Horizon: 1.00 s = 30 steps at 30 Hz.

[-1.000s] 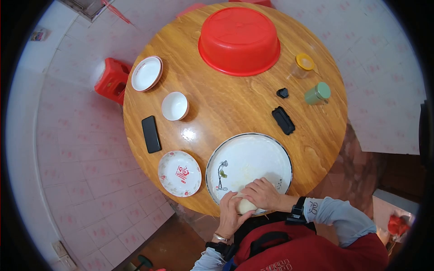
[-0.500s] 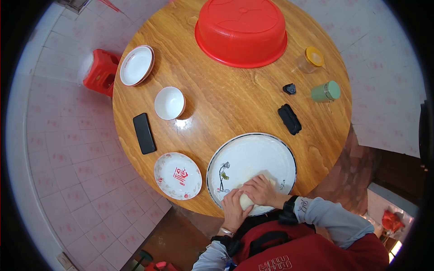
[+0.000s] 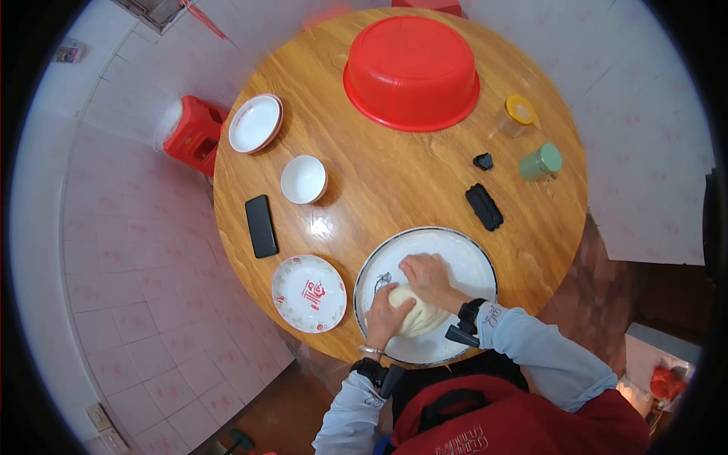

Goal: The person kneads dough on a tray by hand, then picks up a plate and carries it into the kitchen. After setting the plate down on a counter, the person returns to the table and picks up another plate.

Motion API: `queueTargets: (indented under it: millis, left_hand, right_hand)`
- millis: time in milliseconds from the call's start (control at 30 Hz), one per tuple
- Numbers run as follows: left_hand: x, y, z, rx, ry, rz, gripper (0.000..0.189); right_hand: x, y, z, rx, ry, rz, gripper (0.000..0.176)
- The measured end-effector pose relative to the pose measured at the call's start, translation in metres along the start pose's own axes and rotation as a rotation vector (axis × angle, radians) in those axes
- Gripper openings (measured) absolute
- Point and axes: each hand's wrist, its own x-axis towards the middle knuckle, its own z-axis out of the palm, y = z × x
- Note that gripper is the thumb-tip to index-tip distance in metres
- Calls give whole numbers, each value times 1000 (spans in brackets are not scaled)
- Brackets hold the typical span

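Note:
A pale lump of dough (image 3: 415, 317) lies on a large white round tray (image 3: 474, 265) with a dark rim, at the table's near edge. My left hand (image 3: 385, 312) grips the dough's left side, thumb and fingers bent onto it. Over its far side curls my right hand (image 3: 429, 279), palm against the dough and fingertips reaching towards the tray's printed picture. Folds show in the dough's surface between my two wrists. Part of the dough is hidden beneath my hands.
On the round wooden table (image 3: 394, 182) stand a red basin (image 3: 413, 72), a patterned plate (image 3: 292, 299), a white bowl (image 3: 303, 180), stacked dishes (image 3: 254, 123), a phone (image 3: 262, 226), a black case (image 3: 484, 207), a yellow-lidded jar (image 3: 517, 117) and a green container (image 3: 540, 162).
My right hand has moved forward and my hands are farther apart. More of the dough shows, now stretched and folded. The whole view has shifted slightly with my head.

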Motion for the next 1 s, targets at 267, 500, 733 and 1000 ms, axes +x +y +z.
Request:
queueTargets:
  millis: [267, 500, 733, 1000]
  left_hand:
    - [-42, 51, -5, 95, 217, 426, 63]
    - [-50, 34, -14, 63, 103, 498, 66]
    - [-69, 14, 9, 218, 185, 479, 77]
    - [-45, 2, 3, 285, 89, 487, 76]
  right_hand:
    - [-20, -17, -55, 387, -225, 157, 23]
    - [-39, -37, -42, 58, 9, -117, 14]
    - [-66, -45, -28, 44, 191, -121, 10]
    - [-47, -23, -17, 11, 56, -259, 14]
